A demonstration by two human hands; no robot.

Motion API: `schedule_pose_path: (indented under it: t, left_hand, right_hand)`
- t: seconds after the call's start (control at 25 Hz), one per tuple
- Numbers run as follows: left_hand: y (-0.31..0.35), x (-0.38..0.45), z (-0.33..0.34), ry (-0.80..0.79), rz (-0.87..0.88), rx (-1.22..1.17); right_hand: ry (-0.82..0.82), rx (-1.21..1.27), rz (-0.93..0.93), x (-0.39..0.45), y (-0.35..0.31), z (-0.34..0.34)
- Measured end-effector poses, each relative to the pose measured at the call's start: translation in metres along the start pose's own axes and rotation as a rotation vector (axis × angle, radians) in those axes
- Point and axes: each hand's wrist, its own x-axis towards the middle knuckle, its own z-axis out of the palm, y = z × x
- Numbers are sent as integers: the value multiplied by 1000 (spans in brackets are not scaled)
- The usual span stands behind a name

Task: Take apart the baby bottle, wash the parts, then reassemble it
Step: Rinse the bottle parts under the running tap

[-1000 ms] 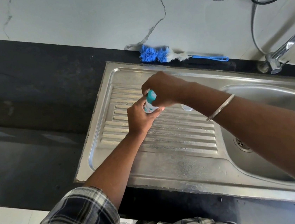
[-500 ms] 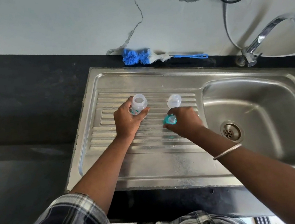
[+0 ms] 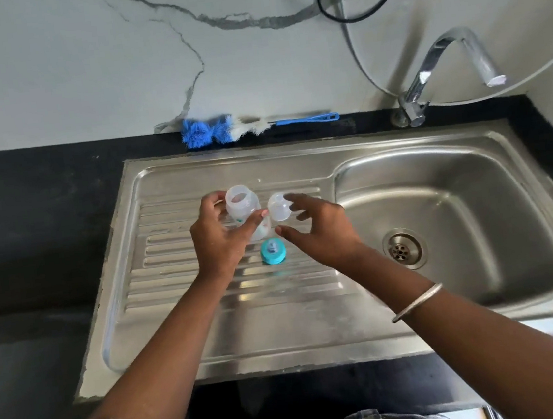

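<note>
a black counter under a cracked white wall carries a steel sink [image 3: 215, 350] with a ribbed draining board. over the ribs the left hand [image 3: 218, 241] grips the clear bottle body [image 3: 244, 213], mouth open, faint print low on its side. just beside it a clear cap [image 3: 279, 206] sits by the spread fingers of the right hand [image 3: 322, 231], which holds nothing. the teal ring [image 3: 273, 251] with its nipple lies on the board between the hands. a blue brush [image 3: 225, 131] lies behind the sink.

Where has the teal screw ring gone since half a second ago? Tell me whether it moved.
Yes. The teal screw ring has left the right hand and now lies on the ribbed drainboard, below the clear cap, with that hand open above it.
</note>
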Motion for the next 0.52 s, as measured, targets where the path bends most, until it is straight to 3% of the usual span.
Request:
schedule_pose_path:
  t: [0.16,0.32,0.4,0.52]
  left_hand:
    - [61,-16,95,-68,-55,-192]
    - [110,-24,193,-181,-87,-327]
    - [125,-27,242,-241,-75,-256]
    - [135,-27,294,-238,-118,-197]
  right_hand:
    - [-14,174,-19,5,44,-68]
    - [89,246,0,12,113,-135]
    - [111,223,35,15,150,-166]
    - [11,138,63,23,195,-198]
